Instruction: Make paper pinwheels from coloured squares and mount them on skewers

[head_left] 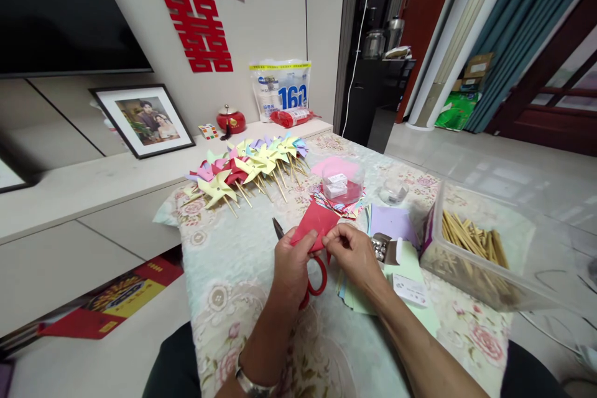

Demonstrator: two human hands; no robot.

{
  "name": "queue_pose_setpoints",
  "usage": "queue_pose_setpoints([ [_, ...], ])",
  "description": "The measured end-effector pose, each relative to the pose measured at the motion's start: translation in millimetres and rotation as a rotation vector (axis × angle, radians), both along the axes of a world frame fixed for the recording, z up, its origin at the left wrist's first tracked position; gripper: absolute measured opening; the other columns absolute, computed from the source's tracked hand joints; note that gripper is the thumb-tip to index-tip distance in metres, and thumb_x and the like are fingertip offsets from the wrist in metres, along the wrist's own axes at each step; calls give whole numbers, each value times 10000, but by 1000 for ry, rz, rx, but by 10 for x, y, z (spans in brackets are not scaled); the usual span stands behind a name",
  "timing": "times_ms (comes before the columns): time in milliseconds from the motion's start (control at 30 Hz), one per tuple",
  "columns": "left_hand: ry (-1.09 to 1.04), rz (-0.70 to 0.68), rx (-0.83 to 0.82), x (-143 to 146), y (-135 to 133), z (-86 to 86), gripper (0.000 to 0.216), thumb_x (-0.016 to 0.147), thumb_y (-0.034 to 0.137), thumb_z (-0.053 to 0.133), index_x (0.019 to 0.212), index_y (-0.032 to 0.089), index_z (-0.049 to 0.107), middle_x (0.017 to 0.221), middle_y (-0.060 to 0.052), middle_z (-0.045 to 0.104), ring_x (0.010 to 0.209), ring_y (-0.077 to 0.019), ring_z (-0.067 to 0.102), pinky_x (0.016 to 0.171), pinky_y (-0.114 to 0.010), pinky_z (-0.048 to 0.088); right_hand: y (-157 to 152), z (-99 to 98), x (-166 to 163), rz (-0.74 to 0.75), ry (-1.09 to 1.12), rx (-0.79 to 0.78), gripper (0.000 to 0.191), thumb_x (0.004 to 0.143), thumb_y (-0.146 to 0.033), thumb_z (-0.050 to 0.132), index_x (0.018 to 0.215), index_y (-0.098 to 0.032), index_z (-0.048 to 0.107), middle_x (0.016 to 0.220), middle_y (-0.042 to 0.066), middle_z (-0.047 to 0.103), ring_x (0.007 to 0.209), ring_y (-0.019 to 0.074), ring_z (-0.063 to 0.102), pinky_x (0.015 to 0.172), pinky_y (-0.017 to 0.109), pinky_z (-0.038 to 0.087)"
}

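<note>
Hands (291,259) (351,253) close together on red paper (319,221)

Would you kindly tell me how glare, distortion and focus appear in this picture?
Head view: bright reflections mark the glossy pale tiled floor; head view: wide-angle distortion makes the flat black television screen and long teal curtain lean outward; head view: the red paper sheet at the left hand looks fairly sharp.

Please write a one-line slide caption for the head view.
Left hand and right hand hold red paper, with scissors and pinwheels nearby.
</note>
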State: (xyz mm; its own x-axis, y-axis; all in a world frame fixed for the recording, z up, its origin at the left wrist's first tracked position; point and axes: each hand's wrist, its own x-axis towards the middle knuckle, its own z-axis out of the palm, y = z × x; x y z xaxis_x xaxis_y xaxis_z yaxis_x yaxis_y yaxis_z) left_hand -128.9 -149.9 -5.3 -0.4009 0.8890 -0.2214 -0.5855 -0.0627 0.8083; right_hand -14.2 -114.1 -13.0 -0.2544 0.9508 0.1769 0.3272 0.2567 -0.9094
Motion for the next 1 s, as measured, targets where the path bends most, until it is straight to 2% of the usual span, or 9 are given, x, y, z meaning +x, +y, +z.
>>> queue_pose_setpoints([
  [367,49,-26,7,-8,8,-85,338,576,267,835,841,116,688,708,-32,727,575,-134,628,561,-241,512,-11,40,-5,-29,-4,-12,175,752,-328,572,631,-203,587,649,7,598,611,166,544,600,277,397],
  [567,56,-24,-1,0,9,-67,333,587,299,847,823,124,690,716,-27,722,588,-141,632,583,-255,515,-21,48,2,-29,-14,-24,169,756,-323,573,636,-205,593,638,2,605,608,166,543,600,276,397],
  [733,54,-16,-9,5,17,-69,354,556,267,864,840,127,704,745,-33,741,622,-150,655,638,-265,525,-18,54,4,-35,-27,-18,169,759,-310,571,624,-208,585,594,-10,581,594,165,525,589,272,387],
  [1000,90,9,-21,-11,28,-116,335,570,232,843,854,130,698,737,-30,751,612,-143,658,637,-255,525,-19,31,-13,-43,-8,-54,171,759,-308,581,619,-210,581,564,-16,570,573,161,509,576,269,379],
])
